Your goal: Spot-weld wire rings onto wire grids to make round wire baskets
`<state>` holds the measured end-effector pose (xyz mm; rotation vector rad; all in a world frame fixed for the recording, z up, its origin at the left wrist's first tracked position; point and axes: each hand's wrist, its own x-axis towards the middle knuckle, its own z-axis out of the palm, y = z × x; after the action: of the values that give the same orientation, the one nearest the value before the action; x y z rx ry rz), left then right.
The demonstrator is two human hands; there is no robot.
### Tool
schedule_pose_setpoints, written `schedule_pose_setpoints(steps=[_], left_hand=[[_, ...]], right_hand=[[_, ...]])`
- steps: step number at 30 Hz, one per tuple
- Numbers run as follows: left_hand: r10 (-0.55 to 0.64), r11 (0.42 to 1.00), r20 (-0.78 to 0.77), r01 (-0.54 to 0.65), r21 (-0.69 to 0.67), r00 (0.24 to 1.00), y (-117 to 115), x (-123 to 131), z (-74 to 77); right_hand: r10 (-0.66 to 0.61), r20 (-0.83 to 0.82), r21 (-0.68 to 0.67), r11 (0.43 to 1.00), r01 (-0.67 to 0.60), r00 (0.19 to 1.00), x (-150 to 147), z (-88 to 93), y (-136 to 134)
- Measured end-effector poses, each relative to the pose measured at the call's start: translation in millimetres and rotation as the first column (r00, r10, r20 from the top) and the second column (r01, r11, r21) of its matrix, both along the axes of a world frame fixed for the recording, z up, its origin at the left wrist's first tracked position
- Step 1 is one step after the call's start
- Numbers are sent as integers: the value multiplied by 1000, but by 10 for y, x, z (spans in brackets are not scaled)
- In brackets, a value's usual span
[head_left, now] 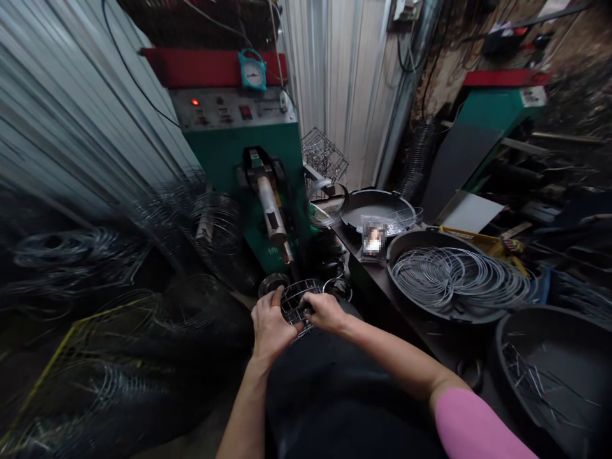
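Note:
A small wire basket (292, 301) with a square grid is held low in front of the green machine (229, 153), above the dark apron. My left hand (271, 325) grips its left and near side, with thumb and fingers on the wires. At its right side, my right hand (322, 311) is closed on the wires, fingertips curled inward. The machine's metal arm (271, 210) points down toward the basket from just beyond it.
On the right stand a round black tray (406, 306) of wire rings, another black tray (502, 331) with short wires, and a farther one (344, 213). Wire coils (217, 220) and a yellow-edged crate (52, 360) lie left. A phone-like object (374, 241) rests on the bench.

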<state>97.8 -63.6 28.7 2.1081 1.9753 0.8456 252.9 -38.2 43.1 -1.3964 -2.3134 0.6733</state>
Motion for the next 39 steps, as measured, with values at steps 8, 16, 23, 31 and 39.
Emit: schedule_pose_setpoints(steps=[8, 16, 23, 31, 39], left_hand=[[-1, 998, 79, 6, -62, 997, 57, -46, 31], [-14, 997, 119, 23, -75, 993, 158, -85, -14], [-29, 995, 137, 42, -95, 990, 300, -136, -34], [-27, 994, 207, 49, -102, 978, 518, -194, -40], [-14, 993, 221, 38, -109, 975, 851, -288, 4]], right_hand=[[367, -23, 84, 928, -364, 930, 211, -33, 108], [413, -27, 88, 908, -409, 911, 208, -69, 230], [422, -21, 123, 901, -417, 906, 172, -176, 363], [413, -21, 202, 894, -400, 911, 121, -230, 554], [384, -36, 249, 897, -364, 922, 15, -141, 876]])
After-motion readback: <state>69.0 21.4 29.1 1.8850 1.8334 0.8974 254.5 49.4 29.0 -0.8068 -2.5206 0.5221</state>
